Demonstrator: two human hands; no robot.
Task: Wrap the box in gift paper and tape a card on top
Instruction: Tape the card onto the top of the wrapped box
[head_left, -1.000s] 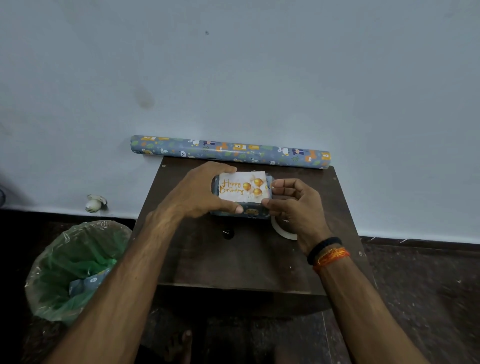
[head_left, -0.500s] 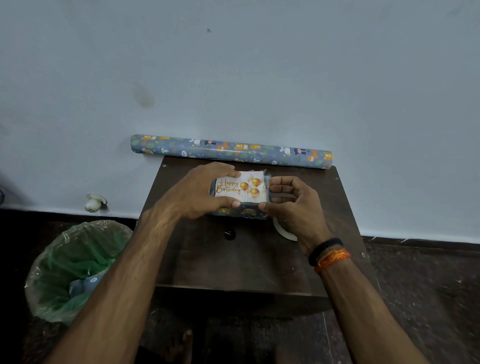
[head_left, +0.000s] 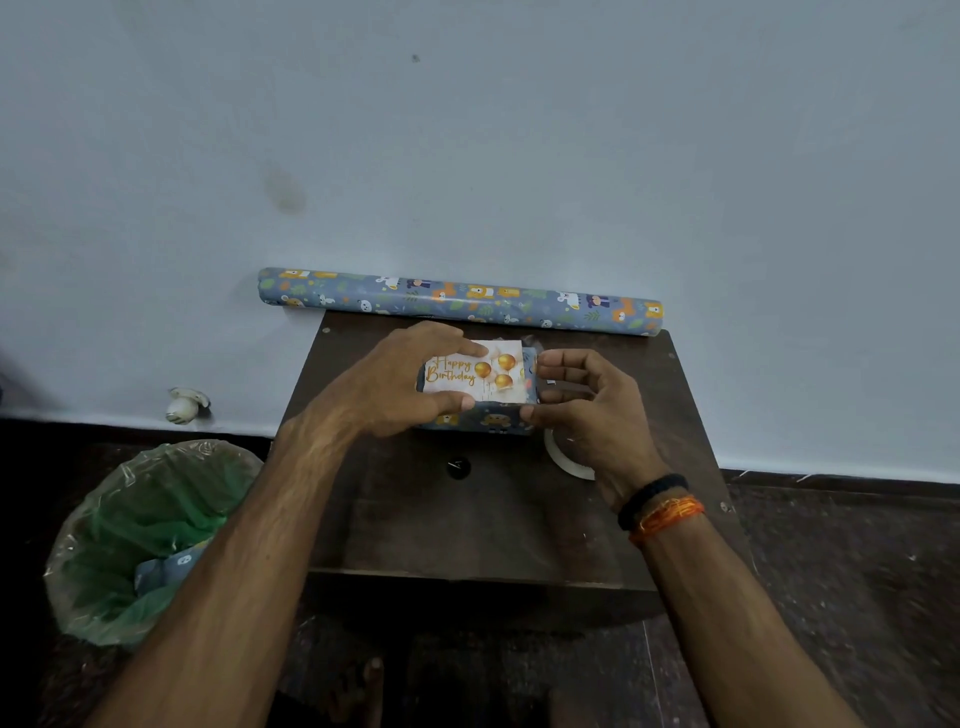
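The box (head_left: 485, 419), wrapped in blue animal-print paper, sits at the back middle of the dark wooden table (head_left: 467, 525). A white "Happy Birthday" card (head_left: 470, 372) with gold balloons lies on its top. My left hand (head_left: 395, 382) grips the box and card from the left, forefinger on the card's far edge and thumb on its near edge. My right hand (head_left: 589, 410) holds the box's right end with curled fingers, its thumb at the front right corner. A white tape roll (head_left: 563, 460) lies on the table, partly hidden under my right hand.
The gift paper roll (head_left: 460, 301) lies along the table's back edge against the wall. A bin with a green liner (head_left: 145, 530) stands on the floor at the left. A small white object (head_left: 184, 405) lies by the skirting. A foot (head_left: 363, 691) shows below the table.
The box and card have shifted slightly left between my hands. My left thumb has slid along the card's near edge, and my right fingers have closed in on the box's right end.
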